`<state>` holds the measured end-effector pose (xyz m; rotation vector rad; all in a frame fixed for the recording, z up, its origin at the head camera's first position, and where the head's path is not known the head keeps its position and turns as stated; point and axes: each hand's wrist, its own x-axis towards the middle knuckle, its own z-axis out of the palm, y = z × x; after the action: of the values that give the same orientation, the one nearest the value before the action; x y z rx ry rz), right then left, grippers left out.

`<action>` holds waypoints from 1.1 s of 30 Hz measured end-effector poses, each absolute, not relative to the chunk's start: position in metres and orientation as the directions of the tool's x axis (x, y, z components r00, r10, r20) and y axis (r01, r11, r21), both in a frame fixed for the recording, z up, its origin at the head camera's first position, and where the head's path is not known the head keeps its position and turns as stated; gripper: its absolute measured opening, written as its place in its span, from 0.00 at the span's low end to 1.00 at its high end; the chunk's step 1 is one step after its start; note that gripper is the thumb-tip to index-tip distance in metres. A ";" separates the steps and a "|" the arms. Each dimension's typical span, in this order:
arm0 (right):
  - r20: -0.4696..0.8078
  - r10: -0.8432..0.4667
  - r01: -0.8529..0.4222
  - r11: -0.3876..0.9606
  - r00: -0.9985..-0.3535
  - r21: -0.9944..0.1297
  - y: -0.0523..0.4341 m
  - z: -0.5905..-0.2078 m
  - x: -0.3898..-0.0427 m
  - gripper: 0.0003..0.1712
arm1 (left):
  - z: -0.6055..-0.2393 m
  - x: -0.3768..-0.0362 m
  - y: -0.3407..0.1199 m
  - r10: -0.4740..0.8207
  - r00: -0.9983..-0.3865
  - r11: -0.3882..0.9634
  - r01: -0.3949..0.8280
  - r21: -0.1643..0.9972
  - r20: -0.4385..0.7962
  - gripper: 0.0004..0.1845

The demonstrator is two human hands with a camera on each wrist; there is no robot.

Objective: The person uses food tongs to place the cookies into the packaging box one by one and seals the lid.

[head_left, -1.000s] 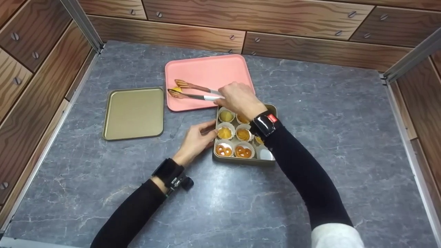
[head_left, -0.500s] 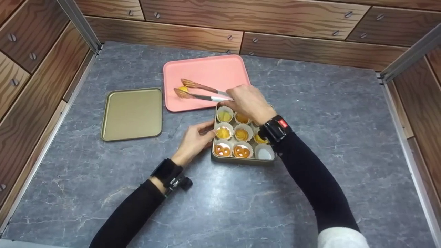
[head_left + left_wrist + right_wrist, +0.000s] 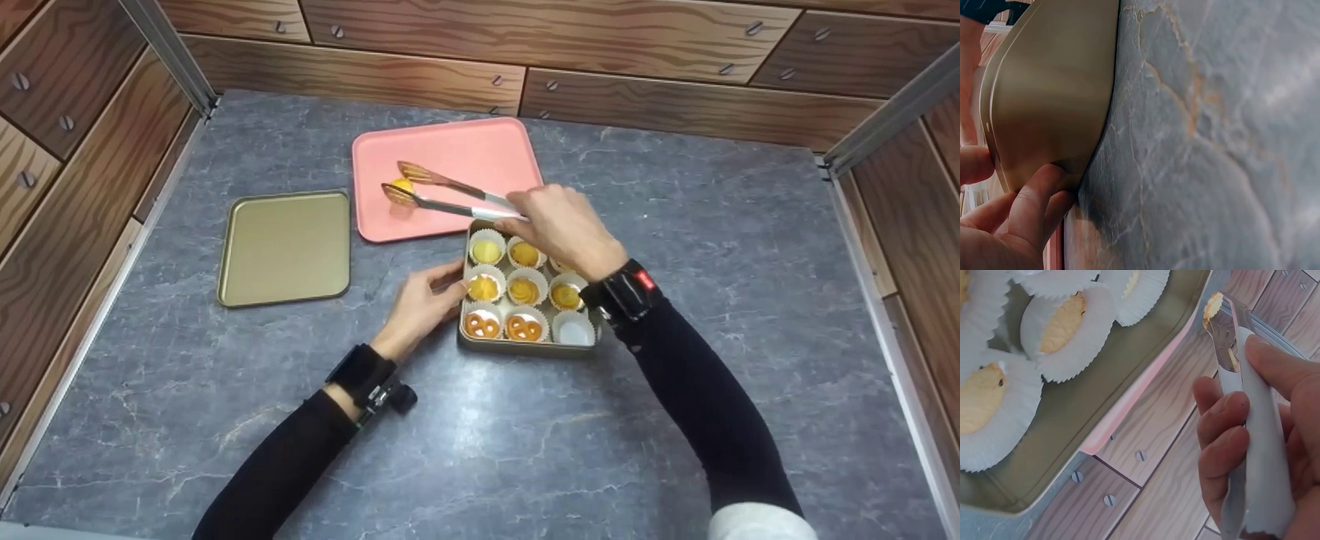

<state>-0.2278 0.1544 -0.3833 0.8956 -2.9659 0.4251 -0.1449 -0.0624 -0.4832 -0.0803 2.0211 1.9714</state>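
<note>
- Metal tongs with copper-coloured slotted tips point(image 3: 442, 195) are pinching a small round yellow cookie point(image 3: 401, 184), held up over the flat pink square tray point(image 3: 480, 150) at the back of the counter point(image 3: 480, 450).
- Right hand point(image 3: 562, 229) is wrapped around the shiny steel handle end of the tongs; in the right wrist view the fingers point(image 3: 1224, 439) curl round it and the thumb lies along the top, so a proper squeeze grip.
- Left hand point(image 3: 420, 307) sits against the left side of the square gold-coloured metal tin point(image 3: 525, 346). The left wrist view shows fingertips point(image 3: 1039, 191) hooked onto its smooth brushed corner point(image 3: 1050, 101), thumb up at the rim, so it's lightly gripping the tin.
- The tin is just in front of the pink tray and holds nine white pleated paper cups point(image 3: 574, 330): most have yellow cookies, two in the front row have pretzel-shaped ones point(image 3: 484, 325), and the front-right one looks empty.
- The tin's flat gold lid point(image 3: 285, 247) lies to the left, well apart.
- The counter is grey marble-look stone with pale veins, boxed in by wood-grain panels.
</note>
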 end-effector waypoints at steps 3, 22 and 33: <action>0.116 -0.548 -0.558 0.785 -0.828 -0.271 0.163 -0.381 -0.222 0.16 | -0.482 -0.145 -0.062 0.174 -0.949 0.061 -0.256 0.965 -0.263 0.30; 0.212 -0.530 -0.571 0.759 -0.821 -0.312 0.209 -0.380 -0.183 0.15 | -0.483 -0.146 -0.061 0.174 -0.949 0.008 -0.265 0.964 -0.262 0.29; 0.224 -0.521 -0.567 0.771 -0.824 -0.292 0.245 -0.382 -0.161 0.14 | -0.483 -0.144 -0.062 0.183 -0.945 -0.003 -0.275 0.961 -0.270 0.29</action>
<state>-0.1605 0.2448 -0.3820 0.8741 -2.8323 0.5294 -0.1444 -0.0618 -0.4835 -0.0952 1.9616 2.0186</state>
